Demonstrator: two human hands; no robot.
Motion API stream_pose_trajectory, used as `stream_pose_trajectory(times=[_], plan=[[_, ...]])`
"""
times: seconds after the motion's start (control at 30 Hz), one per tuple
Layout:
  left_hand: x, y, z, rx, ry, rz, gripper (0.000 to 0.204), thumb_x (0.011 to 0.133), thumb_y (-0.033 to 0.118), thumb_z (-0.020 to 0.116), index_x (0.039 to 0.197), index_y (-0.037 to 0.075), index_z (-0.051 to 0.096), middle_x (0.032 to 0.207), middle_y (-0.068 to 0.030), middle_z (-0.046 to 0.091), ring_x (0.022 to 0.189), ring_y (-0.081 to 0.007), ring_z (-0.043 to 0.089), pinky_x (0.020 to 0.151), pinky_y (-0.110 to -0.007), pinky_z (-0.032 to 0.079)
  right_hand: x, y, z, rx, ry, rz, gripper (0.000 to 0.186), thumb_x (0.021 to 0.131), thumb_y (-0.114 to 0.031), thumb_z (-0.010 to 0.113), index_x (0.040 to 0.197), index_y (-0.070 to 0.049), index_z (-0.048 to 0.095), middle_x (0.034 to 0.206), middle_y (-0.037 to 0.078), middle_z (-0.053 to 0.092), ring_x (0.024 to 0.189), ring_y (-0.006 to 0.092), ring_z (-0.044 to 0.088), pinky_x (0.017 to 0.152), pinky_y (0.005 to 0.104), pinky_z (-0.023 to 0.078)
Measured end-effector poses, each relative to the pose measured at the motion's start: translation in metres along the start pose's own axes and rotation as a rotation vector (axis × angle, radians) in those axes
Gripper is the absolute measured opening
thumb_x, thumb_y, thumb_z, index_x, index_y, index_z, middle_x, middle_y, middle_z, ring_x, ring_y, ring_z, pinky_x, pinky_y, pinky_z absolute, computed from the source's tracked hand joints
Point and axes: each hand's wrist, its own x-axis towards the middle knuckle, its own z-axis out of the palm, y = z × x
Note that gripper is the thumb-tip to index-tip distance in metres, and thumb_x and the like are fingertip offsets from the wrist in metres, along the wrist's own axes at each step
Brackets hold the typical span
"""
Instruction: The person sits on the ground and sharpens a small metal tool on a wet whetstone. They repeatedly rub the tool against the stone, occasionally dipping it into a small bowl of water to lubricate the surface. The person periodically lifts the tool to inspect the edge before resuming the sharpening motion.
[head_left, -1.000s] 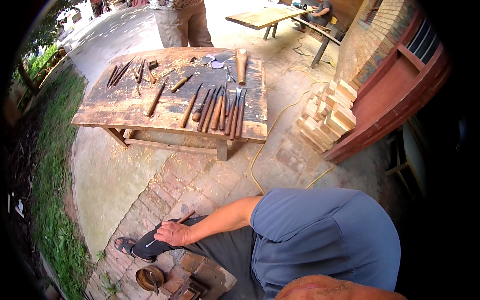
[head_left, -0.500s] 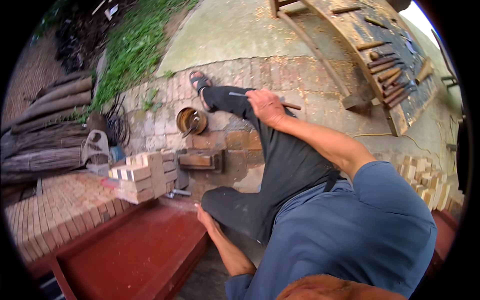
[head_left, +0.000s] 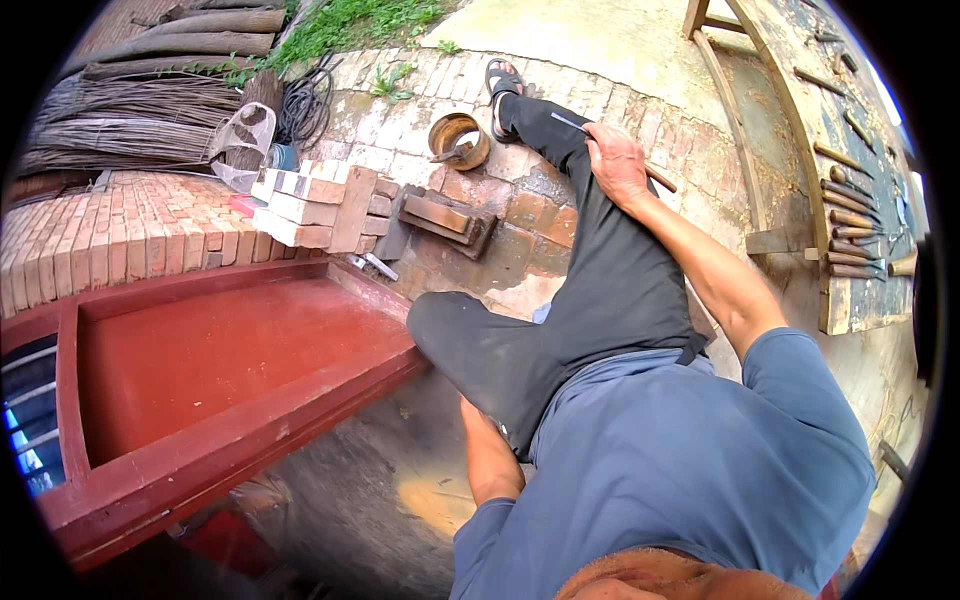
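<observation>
A slim hand tool (head_left: 661, 178), with a pale metal blade and a brown wooden handle, lies across the right leg of the dark trousers (head_left: 610, 270), its blade pointing toward the sandal (head_left: 497, 88). The right hand (head_left: 617, 165) has it from above, fingers curled down and clamped on the tool; the handle's end sticks out behind the hand. The left forearm (head_left: 490, 455) goes under the left thigh, which hides the left hand (so whether its fingers are apart or together, I cannot tell).

Near the right foot, on the brick paving (head_left: 545, 215), stands a rusty round tin (head_left: 460, 140) with something small inside. Just beyond it sits a rectangular brown block (head_left: 437, 213) on a dark base. Past that, pale blocks (head_left: 310, 205) are stacked close to a red framed panel (head_left: 220, 350), which reaches the left knee. Over on the right is a wooden workbench (head_left: 850, 305), bearing a row of wood-handled tools (head_left: 852, 218).
</observation>
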Motion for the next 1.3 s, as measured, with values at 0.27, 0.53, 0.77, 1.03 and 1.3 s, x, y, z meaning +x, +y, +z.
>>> stream_pose_trajectory(times=[0.27, 0.53, 0.77, 1.03, 1.3], plan=[[-0.028, -0.020, 0.040, 0.056, 0.145, 0.058, 0.062, 0.105, 0.048, 0.044, 0.141, -0.003, 0.054, 0.137, -0.0165, 0.061, 0.118, -0.0317, 0.061, 0.104, -0.044, 0.049, -0.003, 0.005, -0.001, 0.030, -0.008, -0.005, 0.020, 0.090, -0.010, 0.065, 0.110, -0.008, 0.067, 0.103, 0.014, 0.071, 0.100, 0.0337, 0.068, 0.088, 0.0436, 0.054], [-0.038, -0.029, 0.063, 0.107, 0.356, 0.134, 0.059, 0.105, 0.044, 0.044, 0.139, -0.003, 0.056, 0.134, -0.0167, 0.063, 0.114, -0.0322, 0.063, 0.100, -0.045, 0.052, -0.010, 0.011, -0.003, 0.065, 0.029, -0.047, 0.020, 0.090, -0.009, 0.066, 0.110, -0.008, 0.067, 0.101, 0.014, 0.071, 0.098, 0.0347, 0.068, 0.086, 0.0435, 0.054], [-0.047, -0.020, 0.069, 0.124, 0.547, 0.166, 0.056, 0.105, 0.040, 0.045, 0.137, -0.003, 0.058, 0.131, -0.0168, 0.065, 0.110, -0.0326, 0.065, 0.097, -0.045, 0.054, -0.006, -0.033, -0.016, 0.054, 0.030, -0.147, 0.024, 0.090, -0.006, 0.067, 0.114, -0.008, 0.070, 0.100, 0.012, 0.073, 0.090, 0.0293, 0.071, 0.077, 0.0380, 0.057], [-0.049, 0.008, 0.074, 0.387, 0.721, 0.179, 0.052, 0.104, 0.036, 0.045, 0.135, -0.003, 0.060, 0.128, -0.0169, 0.067, 0.106, -0.0330, 0.067, 0.094, -0.046, 0.056, -0.033, -0.071, 0.013, 0.385, -0.433, -0.059, 0.039, 0.091, -0.002, 0.062, 0.129, -0.013, 0.068, 0.103, 0.011, 0.073, 0.089, 0.0282, 0.074, 0.075, 0.0344, 0.061], [0.047, 0.042, 0.064, 1.820, 0.495, 0.709, 0.036, 0.095, 0.020, 0.056, 0.110, -0.009, 0.071, 0.105, -0.0195, 0.073, 0.089, -0.0312, 0.070, 0.077, -0.041, 0.060, -0.025, -0.075, 0.043, -0.170, -0.027, -0.509, 0.035, 0.085, -0.014, 0.060, 0.120, -0.009, 0.062, 0.080, 0.005, 0.055, 0.068, 0.0197, 0.059, 0.058, 0.0354, 0.045]])
